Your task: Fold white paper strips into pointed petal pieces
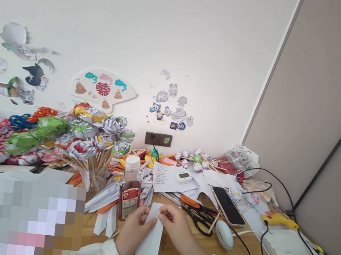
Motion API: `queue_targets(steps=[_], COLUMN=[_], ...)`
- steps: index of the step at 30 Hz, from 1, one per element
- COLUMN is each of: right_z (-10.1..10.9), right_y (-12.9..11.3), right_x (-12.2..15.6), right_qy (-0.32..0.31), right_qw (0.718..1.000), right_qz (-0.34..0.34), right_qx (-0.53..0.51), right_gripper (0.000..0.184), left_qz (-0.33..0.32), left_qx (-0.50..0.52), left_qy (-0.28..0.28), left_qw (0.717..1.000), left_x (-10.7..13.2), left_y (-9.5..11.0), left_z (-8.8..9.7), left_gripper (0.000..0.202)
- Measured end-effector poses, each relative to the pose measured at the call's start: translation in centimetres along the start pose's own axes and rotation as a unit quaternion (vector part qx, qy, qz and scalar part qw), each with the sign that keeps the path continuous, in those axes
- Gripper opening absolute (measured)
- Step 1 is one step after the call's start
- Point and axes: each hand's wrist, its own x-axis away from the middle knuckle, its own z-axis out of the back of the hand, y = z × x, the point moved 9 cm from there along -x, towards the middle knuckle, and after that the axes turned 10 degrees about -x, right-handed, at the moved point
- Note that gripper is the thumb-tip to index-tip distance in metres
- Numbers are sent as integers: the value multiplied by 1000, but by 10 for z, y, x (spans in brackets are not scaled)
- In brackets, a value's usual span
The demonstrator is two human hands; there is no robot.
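A narrow strip of white paper lies lengthwise between my hands, its long side pointing away from me. My left hand grips its left edge, thumb laid on top and fingers curled behind. At the upper right corner of the strip, my right hand pinches the paper between thumb and fingers. Just beyond my left hand stands a bottle with a white cap and reddish-brown contents. Black-handled scissors rest on the table to the right of my right hand.
Paper flowers on sticks fill a clear container at the left. Folded paper strips are heaped behind the bottle. To the right lie a phone, a white mouse-shaped object, a yellow glue gun and black cables. A small white timer sits on paper.
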Motion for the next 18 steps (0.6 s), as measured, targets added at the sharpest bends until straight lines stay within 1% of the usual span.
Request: queue_targets(steps=[4,7,9,12,14,16,18], right_z=[0,-1,-2,0,2,4,5], right_y=[3,4,6,8,7,1,-6], right_x=[1,1,0,-3,-3,-3,-2], right_qy=[-18,-29,-28,-4,13,24,29], right_qw=[999,998,997,999,1000,1000,999], right_qz=[-10,-12,-14,-15,-8,3,17], right_qx=[-36,-60,-70,-47,-22,4,31], right_gripper=[21,20,20,15,12,11,11], left_qz=[27,32,24,2,-5,19,69], left_qx=[65,74,69,70,89,140,213], left_qy=[-9,-3,1,-9,-23,-35,-53], left_qw=[997,997,997,998,996,989,973], left_x=[2,2,0,-3,-4,-5,-4], left_y=[-2,-3,-5,-6,-8,-11,-17], left_z=[-1,0,1,-2,-6,-9,-14], left_gripper=[14,14,14,18,24,30,36])
